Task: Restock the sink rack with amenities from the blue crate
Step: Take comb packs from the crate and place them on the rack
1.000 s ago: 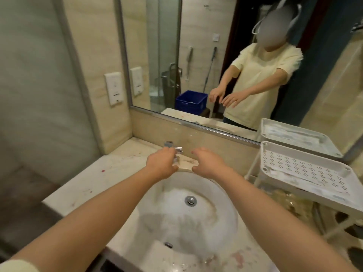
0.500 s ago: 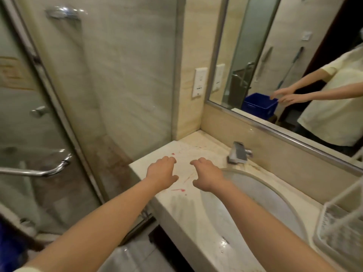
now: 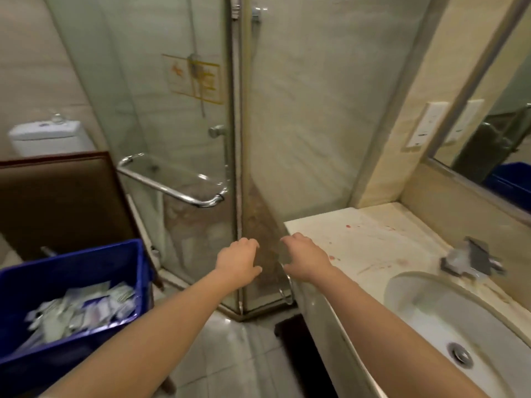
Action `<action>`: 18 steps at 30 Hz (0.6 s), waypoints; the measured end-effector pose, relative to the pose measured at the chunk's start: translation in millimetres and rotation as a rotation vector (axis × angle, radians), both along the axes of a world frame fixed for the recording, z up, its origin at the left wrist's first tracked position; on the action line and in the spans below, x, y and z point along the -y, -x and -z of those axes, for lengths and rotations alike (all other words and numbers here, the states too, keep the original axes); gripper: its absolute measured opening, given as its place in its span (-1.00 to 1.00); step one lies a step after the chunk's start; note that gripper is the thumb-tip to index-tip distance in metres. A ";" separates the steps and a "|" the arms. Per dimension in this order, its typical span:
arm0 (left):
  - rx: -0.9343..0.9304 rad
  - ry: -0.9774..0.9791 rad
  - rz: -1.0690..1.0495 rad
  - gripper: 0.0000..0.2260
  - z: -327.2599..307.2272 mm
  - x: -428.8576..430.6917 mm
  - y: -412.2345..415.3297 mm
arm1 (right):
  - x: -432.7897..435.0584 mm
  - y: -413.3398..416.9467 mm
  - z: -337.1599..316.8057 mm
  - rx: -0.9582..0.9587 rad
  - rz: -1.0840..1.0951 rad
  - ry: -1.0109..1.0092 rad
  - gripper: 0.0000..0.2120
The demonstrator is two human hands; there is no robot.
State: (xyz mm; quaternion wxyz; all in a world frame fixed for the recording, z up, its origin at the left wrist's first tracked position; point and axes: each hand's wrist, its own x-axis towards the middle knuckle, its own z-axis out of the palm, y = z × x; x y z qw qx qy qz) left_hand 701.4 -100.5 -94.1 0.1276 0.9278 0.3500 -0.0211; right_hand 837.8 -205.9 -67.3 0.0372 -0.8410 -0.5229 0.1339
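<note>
A blue crate [image 3: 130, 255] stands at the lower left, holding a heap of white amenity packets [image 3: 83, 308]. My left hand [image 3: 237, 262] hovers in mid-air in front of the shower glass, to the right of the crate, fingers loosely curled and holding nothing. My right hand [image 3: 304, 261] hangs beside it over the left end of the marble counter [image 3: 370, 239], also empty. The sink rack is out of view.
A glass shower enclosure [image 3: 184, 116] with a chrome handle [image 3: 172, 182] fills the middle. A brown chair back [image 3: 57, 202] stands behind the crate, a toilet tank [image 3: 46, 136] beyond it. The white basin [image 3: 448, 311] and faucet [image 3: 471, 258] lie at right, under a mirror [image 3: 505, 133].
The view has swung left from the sink and rack toward the shower door and the blue crate. Both hands stay stretched out in front, empty, now off the counter's left end.
</note>
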 end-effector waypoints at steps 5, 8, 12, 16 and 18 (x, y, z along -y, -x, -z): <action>0.006 0.008 -0.179 -0.49 0.4 -17.4 53.3 | -39.0 35.8 2.4 -0.001 -0.184 0.009 -0.45; 0.018 -0.002 -0.290 -0.48 -0.1 -17.7 82.4 | -59.4 57.4 3.2 0.005 -0.299 0.012 -0.42; 0.005 -0.006 -0.425 -0.51 -0.8 -13.1 119.3 | -79.6 87.7 4.4 0.004 -0.445 0.013 -0.37; 0.008 0.005 -0.561 -0.55 -0.9 -0.9 152.0 | -90.7 114.0 5.8 0.004 -0.584 0.011 -0.38; 0.007 0.003 -0.626 -0.55 -0.4 7.2 167.4 | -94.6 127.0 6.4 0.002 -0.649 0.009 -0.40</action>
